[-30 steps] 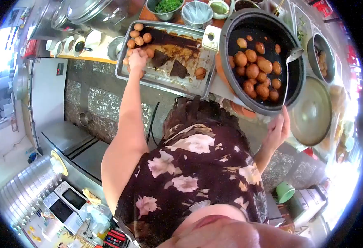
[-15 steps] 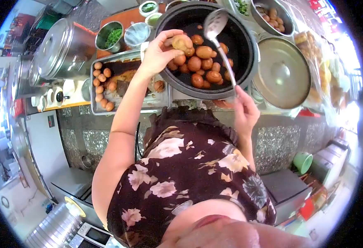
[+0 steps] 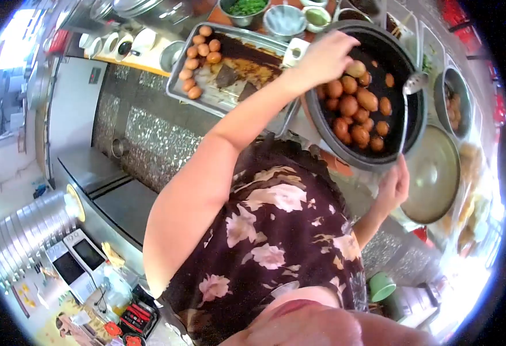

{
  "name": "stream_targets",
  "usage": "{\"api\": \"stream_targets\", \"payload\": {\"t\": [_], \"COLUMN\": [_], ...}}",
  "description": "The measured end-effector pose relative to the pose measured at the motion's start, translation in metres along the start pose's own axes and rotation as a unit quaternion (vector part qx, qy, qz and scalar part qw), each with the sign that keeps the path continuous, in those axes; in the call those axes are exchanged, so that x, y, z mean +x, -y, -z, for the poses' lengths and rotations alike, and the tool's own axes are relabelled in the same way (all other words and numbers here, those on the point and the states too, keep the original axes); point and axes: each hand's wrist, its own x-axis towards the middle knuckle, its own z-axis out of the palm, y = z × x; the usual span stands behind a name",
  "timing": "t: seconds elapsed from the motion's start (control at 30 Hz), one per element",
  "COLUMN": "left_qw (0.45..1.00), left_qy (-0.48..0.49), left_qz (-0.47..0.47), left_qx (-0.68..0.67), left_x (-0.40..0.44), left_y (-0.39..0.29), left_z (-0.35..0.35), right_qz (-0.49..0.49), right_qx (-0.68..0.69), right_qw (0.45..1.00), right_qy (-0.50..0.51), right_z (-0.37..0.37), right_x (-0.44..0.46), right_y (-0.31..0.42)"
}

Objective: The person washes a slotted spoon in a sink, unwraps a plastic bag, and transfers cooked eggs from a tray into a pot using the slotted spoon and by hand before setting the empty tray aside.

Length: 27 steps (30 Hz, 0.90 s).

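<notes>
My left hand (image 3: 329, 57) is over the left rim of the large dark pot (image 3: 415, 130), its fingers curled above the brown eggs; whether they hold anything is hidden. My right hand (image 3: 393, 183) grips the handle of a slotted ladle (image 3: 415, 83), whose head rests at the pot's right rim. Several brown eggs (image 3: 367, 100) sit in dark liquid in the pot. Left of it lies a metal tray (image 3: 175, 86) with brown eggs (image 3: 192, 52) along its left end and dark flat pieces (image 3: 226, 76) in the middle.
Bowls of chopped greens (image 3: 246, 7) and a plastic-lined bowl (image 3: 284, 21) stand behind the tray. Right of the pot are a round lid (image 3: 433, 173) and a metal bowl of eggs (image 3: 453, 106). White cups (image 3: 144, 39) stand at the left.
My left hand was at the tray's eggs, then over the pot holding a pale brown egg; now it is at the pot's upper left. The ladle head has moved from over the pot to its right rim.
</notes>
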Motion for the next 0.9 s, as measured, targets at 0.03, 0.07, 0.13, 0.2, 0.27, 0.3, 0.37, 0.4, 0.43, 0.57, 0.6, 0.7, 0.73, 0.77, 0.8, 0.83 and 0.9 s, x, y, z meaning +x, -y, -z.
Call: {"api": "stream_targets", "payload": {"t": [0.03, 0.07, 0.13, 0.2, 0.27, 0.3, 0.37, 0.4, 0.43, 0.57, 0.6, 0.7, 0.73, 0.77, 0.8, 0.83, 0.9], "left_qw": [0.996, 0.985, 0.931, 0.846, 0.802, 0.783, 0.768, 0.772, 0.788, 0.873, 0.928, 0.944, 0.907, 0.89, 0.861, 0.801, 0.683], "left_qy": [-0.038, -0.084, -0.115, 0.026, 0.077, 0.116, 0.139, 0.121, 0.106, -0.06, -0.09, -0.046, -0.016, 0.002, 0.015, 0.014, 0.035], "left_qz": [0.061, 0.139, 0.246, 0.357, 0.394, 0.415, 0.434, 0.435, 0.45, 0.424, 0.33, 0.284, 0.306, 0.295, 0.266, 0.299, 0.341], "left_qx": [0.055, 0.05, 0.243, 0.395, 0.443, 0.449, 0.451, 0.447, 0.406, 0.235, 0.146, -0.162, -0.289, -0.348, -0.433, -0.518, -0.645], "left_x": [-0.012, -0.032, -0.079, -0.133, -0.179, -0.192, -0.209, -0.212, -0.209, -0.165, -0.14, -0.076, -0.056, -0.039, -0.036, -0.033, -0.025], "left_y": [0.012, 0.034, 0.1, 0.157, 0.204, 0.21, 0.21, 0.208, 0.198, 0.13, 0.096, 0.012, -0.022, -0.048, -0.045, -0.049, -0.054], "left_z": [0.021, 0.042, 0.078, 0.089, 0.09, 0.086, 0.074, 0.069, 0.069, 0.082, 0.087, 0.067, 0.055, 0.043, 0.018, 0.002, -0.017], "right_qz": [-0.009, -0.013, -0.039, -0.014, -0.019, -0.01, -0.011, -0.013, -0.02, -0.015, -0.017, -0.028, -0.034, -0.048, -0.027, -0.032, -0.007], "right_qx": [0.025, 0.02, 0.019, -0.006, -0.005, -0.025, -0.038, -0.052, -0.053, -0.041, -0.036, 0.041, 0.077, 0.063, 0.041, 0.038, 0.024], "right_qw": [1.0, 1.0, 0.999, 1.0, 1.0, 1.0, 0.999, 0.998, 0.998, 0.999, 0.999, 0.999, 0.996, 0.996, 0.995, 0.993, 0.997], "right_qy": [0.003, 0.006, -0.027, -0.02, 0.0, 0.007, 0.025, 0.018, 0.01, -0.009, -0.011, 0.014, 0.03, 0.038, 0.086, 0.103, 0.067], "right_z": [-0.001, -0.007, -0.02, -0.008, -0.009, -0.01, 0.0, -0.001, -0.002, 0.009, 0.011, 0.014, 0.012, 0.009, 0.014, 0.017, 0.022], "right_x": [0.001, 0.0, 0.001, 0.004, 0.007, 0.005, 0.004, 0.002, -0.001, -0.009, -0.011, -0.021, -0.024, -0.028, -0.031, -0.033, -0.034], "right_y": [-0.002, 0.002, 0.012, 0.014, 0.016, 0.022, 0.02, 0.022, 0.025, 0.016, 0.015, 0.004, 0.002, 0.007, -0.001, 0.004, 0.004]}}
